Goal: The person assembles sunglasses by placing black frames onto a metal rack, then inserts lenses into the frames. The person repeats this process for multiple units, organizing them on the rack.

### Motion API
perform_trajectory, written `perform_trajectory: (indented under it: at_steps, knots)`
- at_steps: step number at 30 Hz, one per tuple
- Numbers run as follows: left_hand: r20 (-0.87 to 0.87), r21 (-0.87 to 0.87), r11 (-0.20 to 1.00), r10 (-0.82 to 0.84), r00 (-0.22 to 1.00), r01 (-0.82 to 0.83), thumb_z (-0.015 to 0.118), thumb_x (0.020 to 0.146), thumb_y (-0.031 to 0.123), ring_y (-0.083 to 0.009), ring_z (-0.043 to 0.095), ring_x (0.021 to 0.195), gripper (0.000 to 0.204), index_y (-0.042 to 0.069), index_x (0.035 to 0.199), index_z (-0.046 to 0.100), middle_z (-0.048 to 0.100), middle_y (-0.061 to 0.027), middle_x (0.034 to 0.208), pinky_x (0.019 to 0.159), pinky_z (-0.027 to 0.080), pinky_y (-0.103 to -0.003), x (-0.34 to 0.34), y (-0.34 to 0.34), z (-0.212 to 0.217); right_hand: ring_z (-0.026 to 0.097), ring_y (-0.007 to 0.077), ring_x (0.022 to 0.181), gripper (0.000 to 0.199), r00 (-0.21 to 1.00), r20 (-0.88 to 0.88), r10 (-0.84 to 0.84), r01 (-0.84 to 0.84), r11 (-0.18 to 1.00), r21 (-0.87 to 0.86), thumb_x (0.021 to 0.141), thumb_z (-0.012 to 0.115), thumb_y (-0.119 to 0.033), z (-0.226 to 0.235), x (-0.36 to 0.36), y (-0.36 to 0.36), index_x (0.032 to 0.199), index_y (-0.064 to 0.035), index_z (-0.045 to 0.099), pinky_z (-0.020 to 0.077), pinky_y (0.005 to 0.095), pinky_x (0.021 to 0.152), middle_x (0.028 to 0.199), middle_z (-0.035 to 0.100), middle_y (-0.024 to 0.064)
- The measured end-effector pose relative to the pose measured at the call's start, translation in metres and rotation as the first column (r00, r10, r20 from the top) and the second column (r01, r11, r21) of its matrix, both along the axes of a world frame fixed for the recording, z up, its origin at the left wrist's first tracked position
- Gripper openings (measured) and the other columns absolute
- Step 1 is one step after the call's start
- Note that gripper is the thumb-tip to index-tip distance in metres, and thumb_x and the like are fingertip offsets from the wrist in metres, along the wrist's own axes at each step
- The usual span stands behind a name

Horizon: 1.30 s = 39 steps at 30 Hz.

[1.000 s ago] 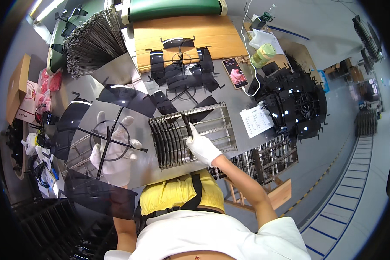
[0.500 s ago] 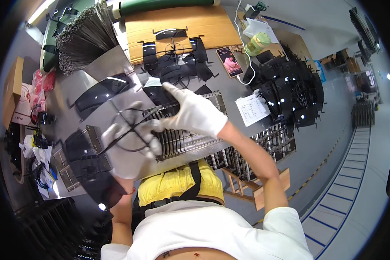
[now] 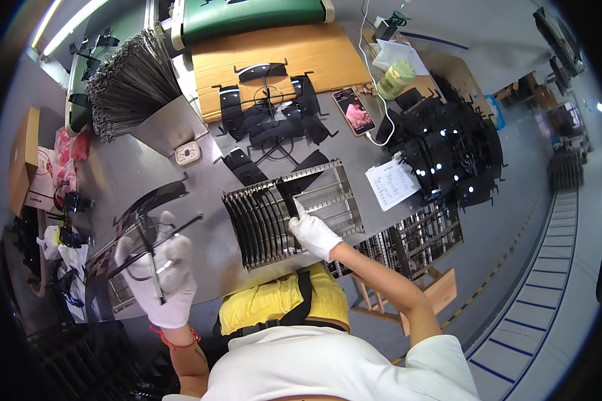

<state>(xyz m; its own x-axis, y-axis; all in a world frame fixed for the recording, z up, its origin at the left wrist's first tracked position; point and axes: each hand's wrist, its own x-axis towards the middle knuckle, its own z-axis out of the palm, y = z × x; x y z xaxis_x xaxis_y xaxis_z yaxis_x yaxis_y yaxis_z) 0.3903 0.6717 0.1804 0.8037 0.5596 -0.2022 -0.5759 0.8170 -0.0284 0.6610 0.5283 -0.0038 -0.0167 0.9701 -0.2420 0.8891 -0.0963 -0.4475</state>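
In a white glove, my left hand (image 3: 164, 271) is closed around a black wire cross frame (image 3: 155, 252) at the left of the metal table. A curved black plate (image 3: 150, 199) sits at the frame's far end. My right hand (image 3: 313, 234), also gloved, pinches a curved black plate (image 3: 287, 198) at the open side of a slotted metal rack (image 3: 344, 189). Several similar black plates (image 3: 251, 227) stand on edge in the rack's left part. Beyond the rack lies a finished-looking frame (image 3: 269, 100) with black plates around it.
At the far left stands a bundle of metal wires (image 3: 130, 83). A phone (image 3: 354, 111), a green-lidded cup (image 3: 396, 79) and a paper sheet (image 3: 392, 184) lie right of centre. Black assemblies (image 3: 451, 144) are piled at the right. A small pale case (image 3: 188, 153) rests near the wires.
My left hand has drawn the wire frame left and turned it. The right hand has left the frame and come down to the rack, where it grips a plate.
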Motion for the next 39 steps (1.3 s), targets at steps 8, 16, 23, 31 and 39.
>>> perform_trajectory:
  at_steps: [8,16,23,31,39]
  knots:
    - [-0.138,-0.229,0.910,-0.381,0.914,0.345,0.048,0.088,0.064,-0.0310,0.059,0.059,0.081,0.002,0.140,0.040,0.055,-0.0283,0.092,0.049,0.053,-0.035,0.002,0.006,-0.027,0.067,0.0397,0.093,0.071,0.972,-0.002,-0.235,0.227,0.935,0.273,0.082,0.072,-0.041,0.061,-0.006,0.024,0.137,-0.0038,0.047,0.0557,0.0489,0.077,0.113,0.062,0.0268]
    - [-0.071,-0.126,0.977,-0.184,0.980,0.174,0.044,0.096,0.041,-0.0192,0.060,0.065,0.061,-0.004,0.137,0.037,0.059,-0.0147,0.098,0.061,0.053,-0.029,0.049,-0.052,-0.017,0.064,0.0252,0.065,0.034,0.852,0.519,0.064,-0.382,0.754,0.534,0.079,0.070,-0.021,0.167,-0.009,0.071,0.112,-0.0164,0.062,0.0528,0.0354,0.057,0.085,0.058,0.0084]
    - [0.472,-0.063,0.981,0.192,0.860,-0.184,0.042,0.103,0.018,-0.0178,0.056,0.041,0.055,-0.008,0.146,0.020,0.055,-0.0110,0.079,0.040,0.054,-0.025,0.005,-0.012,0.018,0.065,0.0450,0.076,0.057,0.937,-0.306,-0.169,0.230,0.957,0.176,0.095,0.049,-0.019,0.034,0.036,0.008,0.143,-0.0029,0.024,0.0564,0.0488,0.072,0.116,0.051,0.0395]
    - [-0.043,0.474,0.843,0.312,0.949,-0.256,0.047,0.098,0.031,-0.0257,0.064,0.082,0.068,-0.011,0.146,0.025,0.049,-0.0249,0.120,0.077,0.057,-0.033,-0.004,0.021,-0.010,0.067,0.0425,0.070,0.036,0.922,-0.184,-0.340,0.332,0.940,-0.073,0.099,0.045,-0.025,0.011,0.002,0.003,0.113,0.0070,0.052,0.0554,0.0529,0.062,0.089,0.065,0.0341]
    - [0.114,0.983,-0.152,0.946,0.303,0.104,0.069,0.082,0.020,-0.0286,0.051,0.122,0.061,0.000,0.132,0.041,0.049,-0.0214,0.129,0.097,0.051,-0.044,0.044,0.041,-0.060,0.067,0.0355,0.090,0.056,0.749,-0.614,-0.249,0.338,0.941,0.031,0.094,0.061,-0.030,0.136,-0.005,0.043,0.141,-0.0037,0.047,0.0555,0.0422,0.076,0.101,0.067,0.0234]
